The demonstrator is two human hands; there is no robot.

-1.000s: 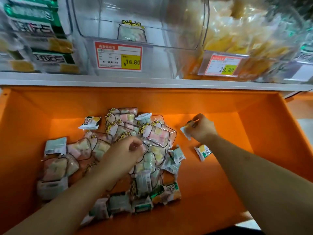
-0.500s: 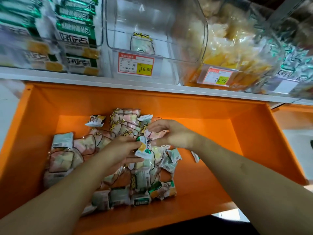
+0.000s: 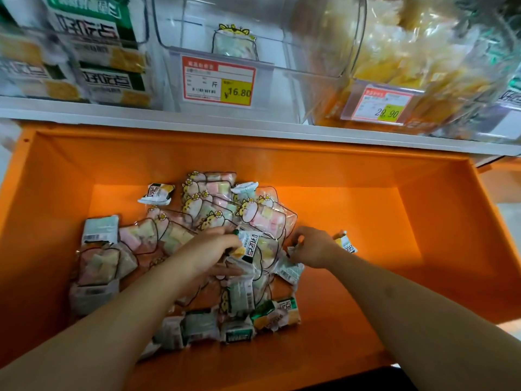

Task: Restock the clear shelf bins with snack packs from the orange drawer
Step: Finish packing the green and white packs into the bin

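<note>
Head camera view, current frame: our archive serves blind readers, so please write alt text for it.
Two hands reach into a pile of snack packs in an open orange drawer: the left hand grips a green-and-white pack, the right hand picks at another. Above, clear shelf bins carry price tags; the middle one looks nearly empty.

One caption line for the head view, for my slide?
Left hand holds a green-and-white snack pack over the orange drawer; right hand reaches beside it.

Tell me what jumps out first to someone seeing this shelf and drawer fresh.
The bright orange drawer fills the lower frame, snack packs heaped at its left-centre. Both hands work there: the left hand holds a green-and-white pack, the right hand grips another. Above, the middle clear bin looks almost empty.
</note>
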